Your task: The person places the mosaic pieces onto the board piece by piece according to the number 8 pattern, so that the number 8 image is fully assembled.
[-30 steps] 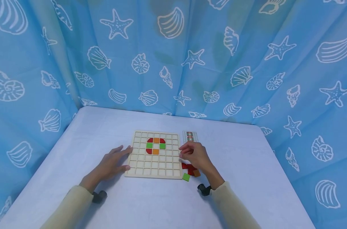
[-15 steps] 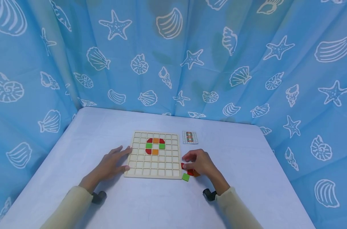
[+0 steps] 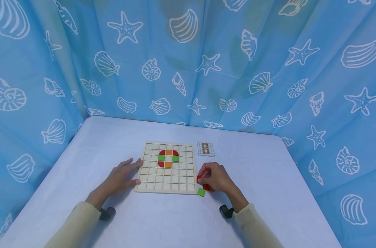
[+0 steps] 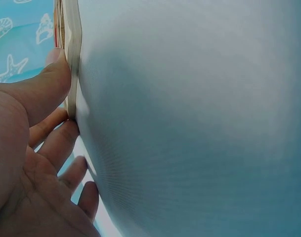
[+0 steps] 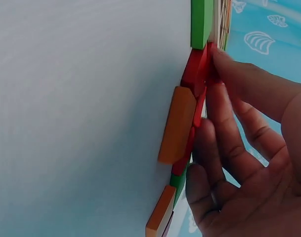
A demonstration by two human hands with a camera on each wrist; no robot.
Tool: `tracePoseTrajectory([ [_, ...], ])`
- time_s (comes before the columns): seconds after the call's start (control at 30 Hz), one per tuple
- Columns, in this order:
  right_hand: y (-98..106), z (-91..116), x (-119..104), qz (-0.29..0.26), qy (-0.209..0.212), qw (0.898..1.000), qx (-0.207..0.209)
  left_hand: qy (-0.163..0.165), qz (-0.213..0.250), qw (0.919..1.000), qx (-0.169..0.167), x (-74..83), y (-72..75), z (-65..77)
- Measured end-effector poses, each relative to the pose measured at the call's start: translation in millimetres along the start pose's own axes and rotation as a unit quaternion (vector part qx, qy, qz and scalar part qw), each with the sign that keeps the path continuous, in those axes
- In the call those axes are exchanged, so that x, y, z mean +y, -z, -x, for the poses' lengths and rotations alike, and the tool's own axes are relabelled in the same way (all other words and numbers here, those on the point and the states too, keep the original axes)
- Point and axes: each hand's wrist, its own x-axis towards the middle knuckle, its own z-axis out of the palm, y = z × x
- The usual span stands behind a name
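Observation:
A square wooden grid board (image 3: pixel 163 178) lies on the table. Red, orange and green tiles (image 3: pixel 168 152) form a ring in its upper middle cells. My left hand (image 3: pixel 116 179) touches the board's left edge with fingers spread and fairly straight; the left wrist view shows the thumb (image 4: pixel 54 81) against the rim. Just off the board's right edge, my right hand (image 3: pixel 217 177) pinches a red tile (image 5: pixel 213 66) between thumb and fingers. Beneath and beside that hand are loose tiles: a green one (image 3: pixel 201 192), an orange one (image 5: pixel 179 126) and another red one (image 5: pixel 193 71).
A small pattern card (image 3: pixel 205 149) lies beyond the right hand, beside the board's upper right corner. White cloth (image 3: pixel 163 220) covers the table. A blue curtain with shell prints (image 3: pixel 175 62) hangs behind and at both sides.
My right hand has come down from the board's right edge to the loose tiles, uncovering the pattern card, and its fingers have closed on a red tile. The left hand stays put.

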Motion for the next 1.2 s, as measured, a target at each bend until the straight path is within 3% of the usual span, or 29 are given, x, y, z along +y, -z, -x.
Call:
tracePoseTrajectory([
  [0.3,-1.3,-1.8,-3.1,-0.038,0.052,0.997,0.031,-0.002,-0.001,1.0000,0.001,-2.6,-0.7,-0.2],
  [0.7,-14.5,-11.7,-26.9,-0.073,0.051,0.994,0.058,0.004,0.006,1.0000,-0.003,-4.2,-1.0,-0.5],
  [1.2,-33.5,-34.8,-51.1,-0.051,0.063,0.995,0.052,0.006,0.003,1.0000,-0.003,-2.3,-0.5,-0.6],
])
